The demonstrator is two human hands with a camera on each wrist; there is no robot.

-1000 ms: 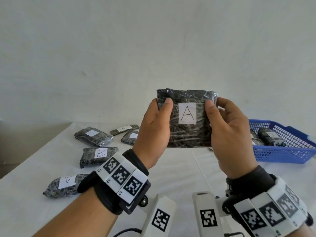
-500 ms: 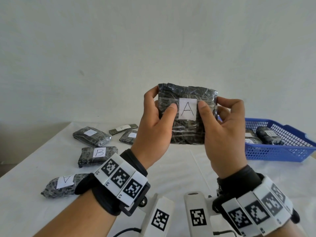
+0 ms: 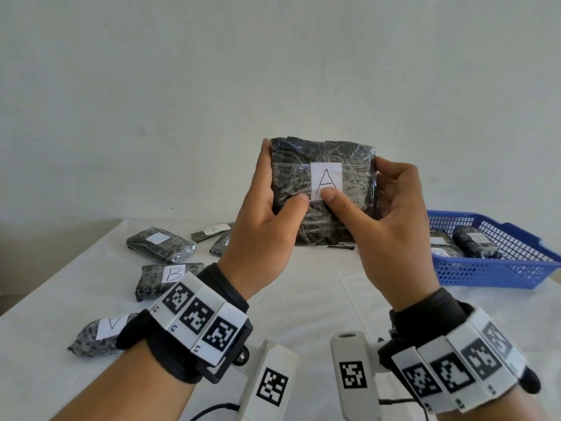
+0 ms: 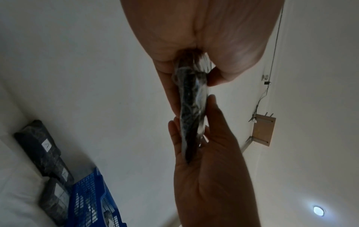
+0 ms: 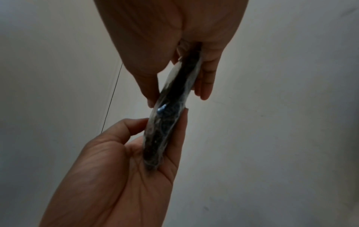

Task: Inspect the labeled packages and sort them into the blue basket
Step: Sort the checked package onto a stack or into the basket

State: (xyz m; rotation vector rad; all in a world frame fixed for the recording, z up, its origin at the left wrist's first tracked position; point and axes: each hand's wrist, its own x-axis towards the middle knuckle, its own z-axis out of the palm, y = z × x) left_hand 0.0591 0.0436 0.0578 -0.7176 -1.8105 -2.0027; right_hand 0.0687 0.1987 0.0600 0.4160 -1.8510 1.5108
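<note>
My left hand [image 3: 261, 238] and right hand [image 3: 391, 238] both grip the package labeled A [image 3: 321, 189]. I hold it upright above the table [image 3: 303, 299].

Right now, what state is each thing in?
A package: held upright above the table, label facing the camera
Left hand: grips its left edge
Right hand: grips its right edge, thumb on the label
Blue basket: holds packages
B package: lying on the table
</note>
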